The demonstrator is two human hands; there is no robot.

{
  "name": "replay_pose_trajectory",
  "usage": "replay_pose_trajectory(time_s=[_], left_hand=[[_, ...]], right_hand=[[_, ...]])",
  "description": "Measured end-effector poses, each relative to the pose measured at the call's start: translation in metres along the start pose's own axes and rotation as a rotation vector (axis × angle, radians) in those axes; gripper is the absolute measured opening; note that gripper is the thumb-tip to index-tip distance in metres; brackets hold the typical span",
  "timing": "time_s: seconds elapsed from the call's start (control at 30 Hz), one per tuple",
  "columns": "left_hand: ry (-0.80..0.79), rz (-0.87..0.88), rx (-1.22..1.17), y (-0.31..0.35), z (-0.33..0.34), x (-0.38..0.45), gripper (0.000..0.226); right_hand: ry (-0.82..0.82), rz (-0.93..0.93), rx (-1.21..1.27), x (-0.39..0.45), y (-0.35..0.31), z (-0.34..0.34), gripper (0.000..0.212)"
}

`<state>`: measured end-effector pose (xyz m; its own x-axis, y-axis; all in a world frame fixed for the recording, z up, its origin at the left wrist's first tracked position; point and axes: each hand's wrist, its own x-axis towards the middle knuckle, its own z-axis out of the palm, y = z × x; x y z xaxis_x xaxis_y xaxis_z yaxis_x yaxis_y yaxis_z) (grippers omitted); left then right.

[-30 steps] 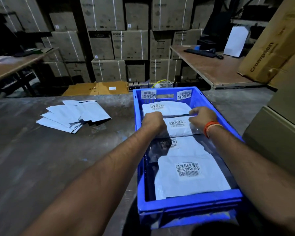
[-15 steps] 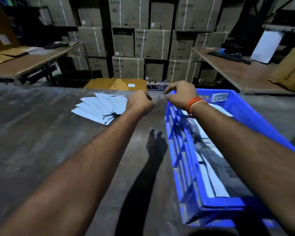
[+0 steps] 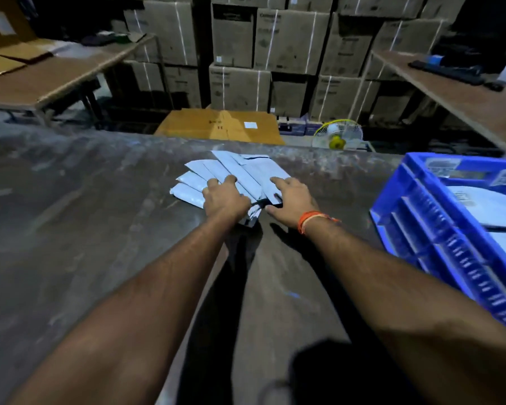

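A fanned pile of flat white mailer bags point(image 3: 246, 173) lies on the dark grey table point(image 3: 85, 229) near its far edge. My left hand point(image 3: 225, 200) rests on the pile's near left part, fingers laid over the bags; its thumb is hidden. On the right side of the pile my right hand point(image 3: 292, 197), with an orange wrist band, lies with straight fingers, its thumb at the near edge. A blue plastic crate point(image 3: 421, 220) stands on the table to the right, apart from both hands, with white labelled parcels point(image 3: 485, 206) inside.
Behind the table stand stacked strapped cardboard cartons point(image 3: 289, 42). A flat yellow-brown box point(image 3: 222, 127) and a small fan point(image 3: 338, 135) sit just past the far edge. Wooden side tables stand at left point(image 3: 56, 74) and right point(image 3: 465, 95), the right one bearing a keyboard point(image 3: 447, 72).
Both hands left the parcels in the blue crate, swung left over the table and came down on the pile of mailer bags. The view turned left with them.
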<state>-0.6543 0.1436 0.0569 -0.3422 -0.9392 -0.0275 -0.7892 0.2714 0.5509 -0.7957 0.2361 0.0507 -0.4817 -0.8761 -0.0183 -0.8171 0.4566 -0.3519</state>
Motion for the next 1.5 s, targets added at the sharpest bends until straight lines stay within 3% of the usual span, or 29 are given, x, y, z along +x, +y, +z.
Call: replay_pose_trajectory(time_s=[0.13, 0.3, 0.53, 0.63, 0.73, 0.87, 1.13, 1.23, 1.37, 1.5], left_hand=[[0.019, 0.050, 0.021, -0.017, 0.009, 0.054, 0.060], [0.017, 0.130, 0.226, -0.043, 0.013, 0.128, 0.066], [-0.278, 0.108, 0.274, -0.070, 0.015, 0.172, 0.081], [-0.255, 0.100, 0.269, -0.073, 0.020, 0.152, 0.083], [-0.292, 0.093, 0.290, -0.076, 0.018, 0.116, 0.099], [-0.281, 0.080, 0.299, -0.080, 0.013, 0.036, 0.082], [-0.268, 0.015, 0.299, -0.097, 0.011, -0.114, 0.080], [-0.123, 0.008, 0.306, -0.090, 0.007, -0.154, 0.078], [0.034, 0.129, 0.147, -0.063, 0.011, -0.223, 0.074], [0.103, 0.317, 0.022, -0.041, 0.024, -0.288, 0.068]], right_hand=[[-0.022, 0.021, -0.022, 0.051, -0.006, 0.019, 0.098], [-0.084, 0.101, 0.023, 0.103, -0.004, 0.028, 0.091], [-0.254, 0.134, -0.037, 0.132, -0.001, 0.045, 0.080], [-0.236, 0.104, -0.086, 0.111, -0.003, 0.049, 0.080], [-0.252, 0.059, -0.111, 0.074, 0.003, 0.049, 0.082], [-0.310, -0.034, -0.098, 0.003, 0.012, 0.043, 0.094], [-0.618, -0.054, -0.176, -0.154, 0.033, 0.017, 0.142], [-0.571, -0.016, -0.315, -0.196, 0.051, 0.012, 0.122], [-0.168, -0.033, -0.280, -0.253, 0.066, 0.003, 0.050], [0.016, 0.012, -0.226, -0.313, 0.071, -0.020, 0.036]])
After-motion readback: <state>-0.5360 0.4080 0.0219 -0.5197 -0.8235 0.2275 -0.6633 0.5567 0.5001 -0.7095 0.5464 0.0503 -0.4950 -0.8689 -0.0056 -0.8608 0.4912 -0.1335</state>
